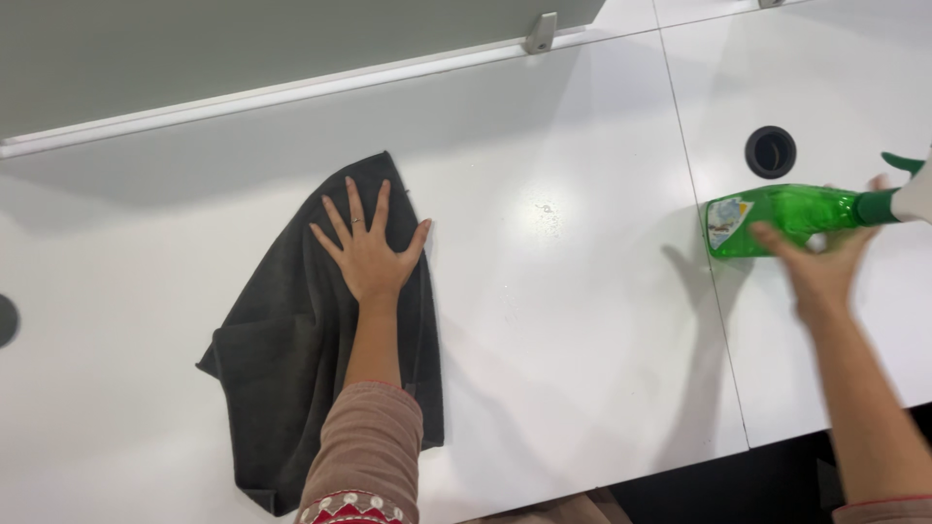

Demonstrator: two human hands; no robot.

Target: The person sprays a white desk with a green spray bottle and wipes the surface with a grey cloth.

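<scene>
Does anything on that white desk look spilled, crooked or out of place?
Only small things: faint droplets speckle the white desk right of the dark cloth, which lies rumpled under the flat left hand. The right hand holds the green spray bottle tipped sideways.

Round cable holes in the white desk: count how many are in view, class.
2. One round black cable hole lies at upper right, near the green spray bottle; another is cut off by the left edge. Others may lie out of view.

Dark grey cloth [320,369], clear green spray bottle [786,215] w/ white label, white desk [573,320], brown sleeve [369,437] w/ red-white trim.
</scene>
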